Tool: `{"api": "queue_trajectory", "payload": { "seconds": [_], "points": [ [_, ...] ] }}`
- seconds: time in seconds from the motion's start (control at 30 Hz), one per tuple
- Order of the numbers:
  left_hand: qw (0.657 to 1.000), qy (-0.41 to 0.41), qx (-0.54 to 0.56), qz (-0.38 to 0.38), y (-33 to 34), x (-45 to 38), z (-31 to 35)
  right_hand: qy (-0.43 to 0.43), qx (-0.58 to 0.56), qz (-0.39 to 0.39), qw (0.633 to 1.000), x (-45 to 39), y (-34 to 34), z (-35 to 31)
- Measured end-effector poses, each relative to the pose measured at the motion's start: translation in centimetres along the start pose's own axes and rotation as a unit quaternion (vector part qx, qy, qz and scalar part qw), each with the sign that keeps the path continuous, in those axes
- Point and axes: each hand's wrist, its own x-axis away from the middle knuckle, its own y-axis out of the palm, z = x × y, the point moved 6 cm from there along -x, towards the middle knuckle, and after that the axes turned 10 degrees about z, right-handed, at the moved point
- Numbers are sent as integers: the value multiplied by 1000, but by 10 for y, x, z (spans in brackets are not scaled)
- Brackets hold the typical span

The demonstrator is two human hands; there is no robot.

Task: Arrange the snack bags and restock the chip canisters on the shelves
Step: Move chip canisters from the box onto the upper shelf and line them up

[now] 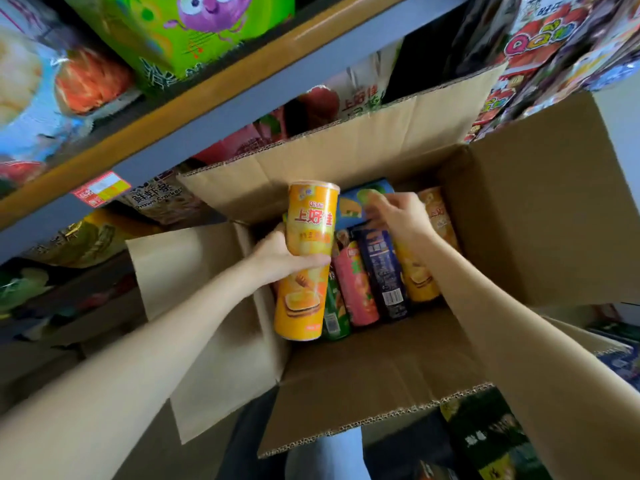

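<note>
Left hand (pixel 277 258) wraps the orange canister (pixel 306 261) mid-body, lifted above the box (pixel 381 368). Right hand (pixel 401 216) reaches onto the blue canister (pixel 367 202) in the box; grip unclear. Canisters likely light, stiff, slick cardboard; grab mid-body, don't squeeze.
</note>
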Motion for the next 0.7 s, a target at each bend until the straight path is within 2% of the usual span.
{"api": "queue_trajectory", "payload": {
  "seconds": [0.03, 0.07, 0.1, 0.2, 0.27, 0.33, 0.5, 0.63, 0.7],
  "points": [
    [1000, 5, -10, -11, 0, -2, -2, -41, 97, 84, 991, -15, -19, 7],
    [1000, 4, -16, -17, 1, -5, -6, -61, 185, 120, 974, -29, -33, 17],
    [999, 8, -20, -25, 5, -8, -6, -67, 253, 103, 960, -42, -36, 30],
    [998, 16, -43, -45, 18, -18, -1, -83, 420, -32, 903, -77, -15, 74],
    [996, 28, -57, -59, 30, -26, 0, -93, 484, -64, 868, -87, 2, 82],
    [997, 36, -45, -56, 37, -30, 5, -100, 484, -51, 868, -90, 9, 76],
    [998, 47, -3, -47, 43, -26, 12, -148, 405, 73, 899, -67, -8, 70],
    [996, 68, -14, -58, 42, -18, 20, -133, 363, 122, 914, -53, -19, 80],
    [995, 80, -9, -56, 40, -15, 23, -86, 321, 130, 934, -49, -20, 82]
  ]
}}
